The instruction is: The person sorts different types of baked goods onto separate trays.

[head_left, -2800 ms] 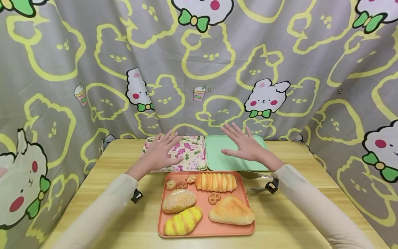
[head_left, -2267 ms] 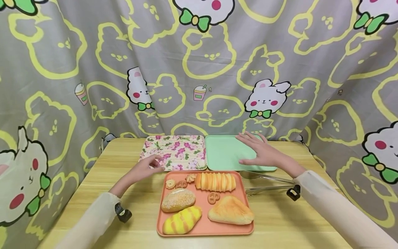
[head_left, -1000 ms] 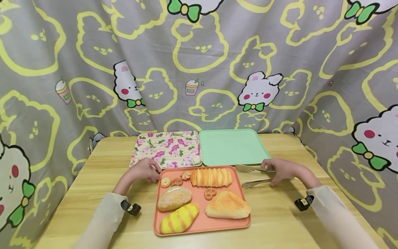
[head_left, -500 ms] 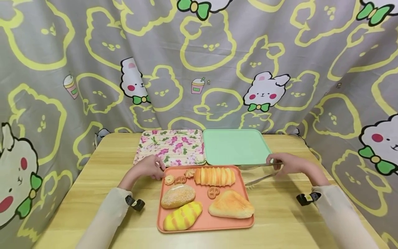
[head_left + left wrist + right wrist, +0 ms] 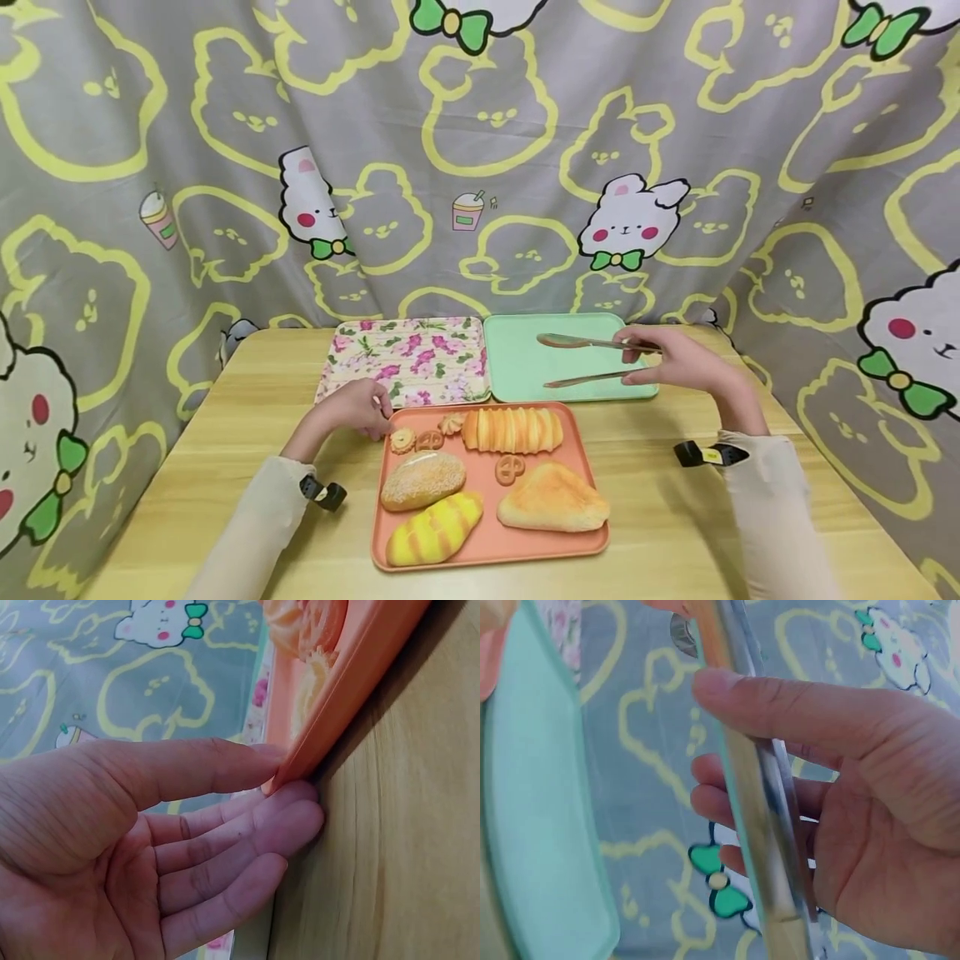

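Metal tongs (image 5: 566, 341) jut from the gripping right hand (image 5: 678, 358); left hand (image 5: 354, 407) pinches the orange tray (image 5: 517, 545).

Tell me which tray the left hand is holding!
The orange tray, the one with bread on it: the left hand pinches its corner. The flowered tray and the green tray lie behind it, without bread.

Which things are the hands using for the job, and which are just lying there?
Seem part of the job:
tongs, in the right hand
orange tray, pinched by the left hand
its bread and cookies

Seem just there:
flowered tray, not held
green tray, not held
curtain, hanging behind
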`<state>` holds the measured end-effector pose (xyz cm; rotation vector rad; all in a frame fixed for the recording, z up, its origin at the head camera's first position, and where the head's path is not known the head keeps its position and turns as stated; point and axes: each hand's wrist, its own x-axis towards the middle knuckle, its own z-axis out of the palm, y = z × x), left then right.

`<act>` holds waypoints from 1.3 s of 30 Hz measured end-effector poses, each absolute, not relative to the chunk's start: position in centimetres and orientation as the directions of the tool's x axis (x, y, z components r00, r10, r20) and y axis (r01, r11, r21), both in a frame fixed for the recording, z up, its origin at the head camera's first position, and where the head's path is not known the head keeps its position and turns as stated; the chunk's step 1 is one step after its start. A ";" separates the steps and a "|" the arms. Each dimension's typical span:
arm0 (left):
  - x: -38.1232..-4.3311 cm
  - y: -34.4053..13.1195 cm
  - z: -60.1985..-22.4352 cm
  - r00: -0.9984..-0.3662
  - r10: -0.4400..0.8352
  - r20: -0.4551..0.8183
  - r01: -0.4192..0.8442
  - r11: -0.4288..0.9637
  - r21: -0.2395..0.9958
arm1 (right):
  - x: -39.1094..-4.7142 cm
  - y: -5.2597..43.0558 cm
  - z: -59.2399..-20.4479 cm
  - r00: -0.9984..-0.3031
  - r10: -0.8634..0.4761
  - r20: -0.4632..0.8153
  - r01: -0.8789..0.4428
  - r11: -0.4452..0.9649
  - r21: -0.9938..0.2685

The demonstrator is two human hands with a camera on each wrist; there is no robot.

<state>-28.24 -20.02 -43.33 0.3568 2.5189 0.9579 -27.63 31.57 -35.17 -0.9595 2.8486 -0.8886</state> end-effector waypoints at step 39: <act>-27.7 -20.7 -44.5 -0.868 0.455 -0.198 0.142 0.610 0.780 | -25.0 24.3 -34.9 -0.789 -0.596 0.152 -0.604 0.705 -0.373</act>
